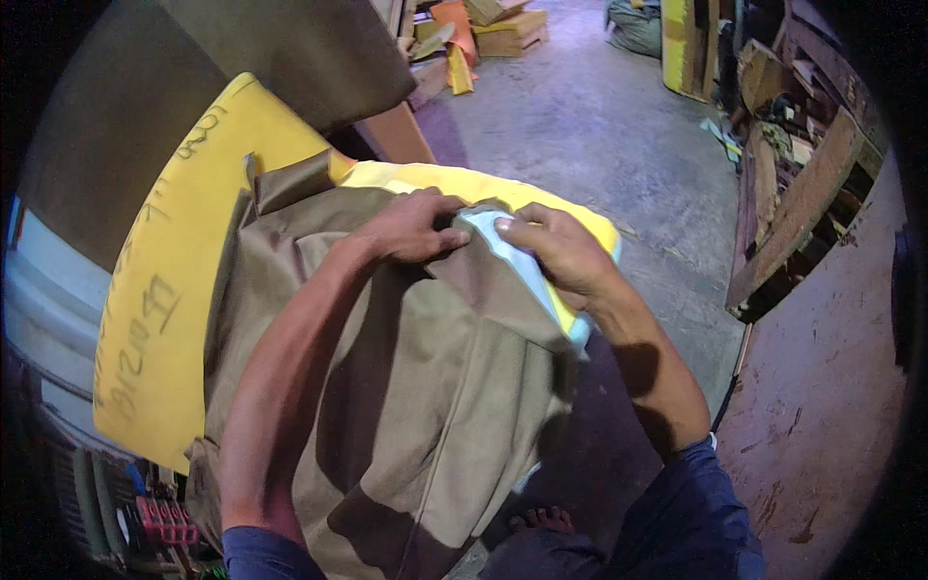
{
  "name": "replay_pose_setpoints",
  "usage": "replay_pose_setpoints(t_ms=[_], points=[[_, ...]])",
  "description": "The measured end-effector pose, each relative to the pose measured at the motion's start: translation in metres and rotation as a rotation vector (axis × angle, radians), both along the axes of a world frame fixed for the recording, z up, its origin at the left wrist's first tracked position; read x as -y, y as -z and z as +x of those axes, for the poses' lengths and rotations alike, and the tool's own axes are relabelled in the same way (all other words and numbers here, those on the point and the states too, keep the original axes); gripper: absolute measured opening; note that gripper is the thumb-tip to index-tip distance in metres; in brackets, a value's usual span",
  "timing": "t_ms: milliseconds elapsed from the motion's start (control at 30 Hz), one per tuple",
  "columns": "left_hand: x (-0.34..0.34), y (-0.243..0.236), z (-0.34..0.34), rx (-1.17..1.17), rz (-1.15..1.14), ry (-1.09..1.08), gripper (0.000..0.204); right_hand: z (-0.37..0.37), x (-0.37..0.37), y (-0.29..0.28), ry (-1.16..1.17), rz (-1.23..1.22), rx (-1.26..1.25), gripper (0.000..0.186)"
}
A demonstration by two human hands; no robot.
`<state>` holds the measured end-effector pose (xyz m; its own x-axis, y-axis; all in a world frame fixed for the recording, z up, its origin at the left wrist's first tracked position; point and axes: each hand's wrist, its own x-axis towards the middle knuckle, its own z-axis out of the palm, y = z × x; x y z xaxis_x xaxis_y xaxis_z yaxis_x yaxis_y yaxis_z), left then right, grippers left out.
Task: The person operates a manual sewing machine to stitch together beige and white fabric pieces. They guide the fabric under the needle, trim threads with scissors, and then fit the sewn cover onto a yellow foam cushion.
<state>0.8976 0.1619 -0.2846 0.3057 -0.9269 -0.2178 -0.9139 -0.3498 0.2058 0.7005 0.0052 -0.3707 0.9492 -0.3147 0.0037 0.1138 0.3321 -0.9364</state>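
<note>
A brown upholstery cover (406, 425) drapes over a large yellow foam piece (159, 319), whose bare left side carries dark handwriting. Along the far edge, my left hand (416, 227) pinches the folded rim of the cover, with its fingers curled over the top. Just to its right, my right hand (561, 246) is closed on a light blue layer (519, 263) that shows between cover and foam. Its thumb presses on that layer, while the other fingers are partly hidden behind. The cover's lower part hangs in loose folds toward me.
Brown padded panels (290, 58) stand at the upper left. Wood and orange scraps (454, 39) lie at the back. On the right are a wooden frame (797, 217) with piled offcuts and a worn board (822, 387). A pink basket (166, 520) sits lower left.
</note>
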Motion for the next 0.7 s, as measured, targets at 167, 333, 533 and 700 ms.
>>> replay_pose_setpoints(t_ms=[167,333,533,700], points=[[0.062,0.014,-0.023,0.002,-0.368,-0.008,0.023,-0.01,0.037,0.011,0.273,-0.168,0.069,0.035],[0.134,0.059,-0.055,0.158,-0.29,0.191,0.021,-0.052,0.067,0.035,0.531,-0.526,-0.341,0.034],[0.145,0.067,-0.056,0.079,-0.426,0.175,0.026,-0.055,0.059,0.051,0.684,-0.527,-0.287,0.03],[0.172,0.08,-0.06,0.122,-0.237,-0.043,0.038,-0.063,0.056,0.048,0.804,-0.634,-0.429,0.043]])
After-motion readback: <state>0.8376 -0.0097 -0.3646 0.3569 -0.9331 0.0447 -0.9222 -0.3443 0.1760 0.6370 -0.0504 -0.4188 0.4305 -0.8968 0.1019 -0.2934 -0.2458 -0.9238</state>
